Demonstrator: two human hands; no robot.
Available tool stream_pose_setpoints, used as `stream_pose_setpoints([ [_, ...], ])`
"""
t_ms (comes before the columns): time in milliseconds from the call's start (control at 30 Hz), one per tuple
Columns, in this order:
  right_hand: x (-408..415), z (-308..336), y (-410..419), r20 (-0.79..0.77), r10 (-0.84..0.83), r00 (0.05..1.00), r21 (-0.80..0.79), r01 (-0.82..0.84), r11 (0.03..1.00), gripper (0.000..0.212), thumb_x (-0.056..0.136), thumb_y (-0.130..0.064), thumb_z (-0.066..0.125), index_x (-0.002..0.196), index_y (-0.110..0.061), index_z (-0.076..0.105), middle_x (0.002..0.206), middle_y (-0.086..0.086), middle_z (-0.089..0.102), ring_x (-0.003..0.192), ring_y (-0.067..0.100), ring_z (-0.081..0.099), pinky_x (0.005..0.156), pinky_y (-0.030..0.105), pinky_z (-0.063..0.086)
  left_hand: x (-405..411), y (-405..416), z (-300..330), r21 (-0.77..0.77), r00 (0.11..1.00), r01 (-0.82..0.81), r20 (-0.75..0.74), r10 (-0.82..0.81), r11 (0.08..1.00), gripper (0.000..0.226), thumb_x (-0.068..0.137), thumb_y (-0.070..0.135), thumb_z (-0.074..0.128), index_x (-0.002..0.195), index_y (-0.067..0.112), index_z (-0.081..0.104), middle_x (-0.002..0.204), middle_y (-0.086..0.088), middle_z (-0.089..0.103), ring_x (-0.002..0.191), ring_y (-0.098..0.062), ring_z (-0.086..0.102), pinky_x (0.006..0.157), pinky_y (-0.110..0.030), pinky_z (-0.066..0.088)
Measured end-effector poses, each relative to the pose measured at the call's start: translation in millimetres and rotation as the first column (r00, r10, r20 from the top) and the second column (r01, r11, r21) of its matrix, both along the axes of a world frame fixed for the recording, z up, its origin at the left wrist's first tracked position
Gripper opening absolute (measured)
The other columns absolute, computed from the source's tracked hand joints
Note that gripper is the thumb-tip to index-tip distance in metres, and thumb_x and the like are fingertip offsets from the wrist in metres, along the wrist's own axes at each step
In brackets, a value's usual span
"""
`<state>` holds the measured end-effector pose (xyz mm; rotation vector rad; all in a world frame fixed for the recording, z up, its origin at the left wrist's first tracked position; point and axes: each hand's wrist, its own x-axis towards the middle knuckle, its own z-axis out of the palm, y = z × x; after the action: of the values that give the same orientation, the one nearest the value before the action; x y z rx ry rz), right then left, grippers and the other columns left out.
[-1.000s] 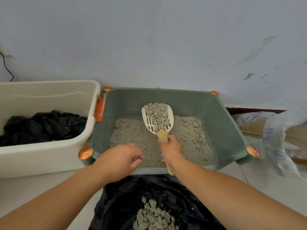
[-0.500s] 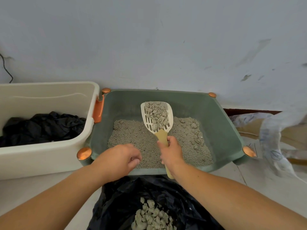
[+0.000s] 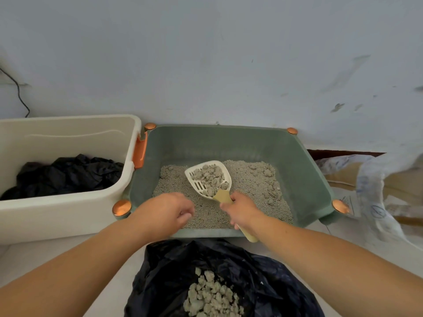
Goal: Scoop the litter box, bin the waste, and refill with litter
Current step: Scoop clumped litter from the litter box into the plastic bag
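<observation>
A green litter box (image 3: 304, 179) with copper corner knobs stands against the wall, holding grey litter (image 3: 249, 179). My right hand (image 3: 242, 209) grips the tan handle of a white slotted scoop (image 3: 207, 177), which carries several grey clumps just above the litter. My left hand (image 3: 167, 212) hovers over the box's near left part with fingers loosely curled, holding nothing. Below my arms an open black bin bag (image 3: 263, 277) holds a pile of clumps (image 3: 211, 296).
A cream plastic tub (image 3: 68, 216) with crumpled black plastic (image 3: 66, 175) inside stands left of the box. A partly transparent litter sack (image 3: 375, 193) lies to the right on the floor. The wall (image 3: 206, 65) rises directly behind.
The loaded scoop has tilted to the left and dropped lower over the litter. My right hand shifted slightly toward me. My left hand stayed in place.
</observation>
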<state>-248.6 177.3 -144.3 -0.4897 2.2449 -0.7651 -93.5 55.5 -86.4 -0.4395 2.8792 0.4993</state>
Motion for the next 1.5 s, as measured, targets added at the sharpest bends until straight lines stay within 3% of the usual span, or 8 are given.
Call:
stream_pose_setpoints([
  [167,-0.8,10.8,-14.7,-0.032,0.136,0.99,0.129,-0.131,0.983,0.044,0.094,-0.026,0.052,0.135,-0.012,0.042,0.074,0.002,0.052,0.053,0.012,0.051,0.045,0.021,0.042,6.8,0.0,0.2,-0.146,0.998,0.034,0.06,-0.026,0.989,0.025,0.095,0.029,0.039,0.11,0.027,0.059,0.112,0.005,0.055,0.103,-0.015,0.056,0.082,-0.032,0.049],
  [367,3.0,15.3,-36.9,-0.017,0.259,0.966,0.205,-0.25,0.946,0.055,0.094,-0.027,0.053,0.142,-0.008,0.034,0.073,0.004,0.058,0.051,0.011,0.052,0.046,0.022,0.042,13.4,-2.1,-3.6,-0.161,0.998,0.029,0.064,-0.019,0.986,0.026,0.095,0.03,0.038,0.111,0.028,0.058,0.112,0.006,0.055,0.103,-0.016,0.056,0.079,-0.032,0.048],
  [600,8.3,1.3,-58.0,-0.028,0.236,0.971,0.206,-0.226,0.952,0.045,0.094,-0.026,0.054,0.133,-0.004,0.045,0.071,0.006,0.058,0.048,0.013,0.051,0.045,0.023,0.042,12.9,-4.0,-7.5,-0.17,0.997,0.054,0.057,-0.045,0.984,0.027,0.095,0.031,0.038,0.114,0.028,0.058,0.115,0.006,0.055,0.103,-0.017,0.057,0.079,-0.033,0.048],
  [800,18.6,-16.4,-73.9,-0.122,0.183,0.976,0.173,-0.161,0.972,0.04,0.092,-0.027,0.058,0.126,-0.009,0.049,0.096,0.007,0.063,0.057,0.017,0.057,0.049,0.024,0.049,12.4,-5.5,-8.9,-0.168,0.998,0.058,0.032,-0.053,0.984,0.028,0.095,0.031,0.038,0.115,0.026,0.058,0.114,0.005,0.056,0.103,-0.018,0.058,0.08,-0.033,0.05],
  [933,22.5,-24.8,-68.4,-0.188,0.154,0.97,0.078,-0.142,0.987,0.038,0.091,-0.025,0.059,0.126,-0.013,0.05,0.093,0.002,0.056,0.078,0.021,0.057,0.07,0.034,0.054,12.6,-5.8,-9.6,-0.174,0.998,0.064,0.035,-0.058,0.983,0.028,0.096,0.032,0.037,0.115,0.026,0.057,0.114,0.005,0.055,0.104,-0.018,0.058,0.082,-0.034,0.05],
  [1033,23.1,-27.3,-67.7,-0.206,0.157,0.966,0.063,-0.147,0.987,0.035,0.091,-0.025,0.058,0.123,-0.012,0.053,0.098,0.006,0.062,0.081,0.021,0.057,0.073,0.036,0.053,11.9,-6.3,-10.5,-0.177,0.998,0.06,0.022,-0.057,0.982,0.028,0.095,0.031,0.037,0.113,0.025,0.058,0.114,0.005,0.056,0.104,-0.018,0.058,0.083,-0.035,0.05],
  [1267,24.0,-22.6,-66.3,-0.101,0.1,0.99,-0.027,-0.103,0.994,0.04,0.093,-0.028,0.057,0.128,-0.012,0.049,0.091,0.004,0.059,0.054,0.012,0.049,0.044,0.023,0.041,10.8,-7.1,-10.9,-0.162,0.999,0.051,0.006,-0.051,0.986,0.027,0.095,0.032,0.037,0.113,0.027,0.058,0.115,0.005,0.055,0.104,-0.018,0.058,0.084,-0.035,0.05],
  [1500,33.3,-14.7,-62.8,0.029,0.019,0.999,-0.06,-0.017,0.998,0.035,0.093,-0.025,0.056,0.124,-0.01,0.049,0.084,0.007,0.058,0.048,0.015,0.05,0.042,0.024,0.041,10.2,-6.8,-10.3,-0.121,1.0,0.017,-0.007,-0.018,0.993,0.026,0.095,0.032,0.039,0.11,0.027,0.059,0.111,0.005,0.056,0.1,-0.018,0.057,0.083,-0.036,0.05],
])
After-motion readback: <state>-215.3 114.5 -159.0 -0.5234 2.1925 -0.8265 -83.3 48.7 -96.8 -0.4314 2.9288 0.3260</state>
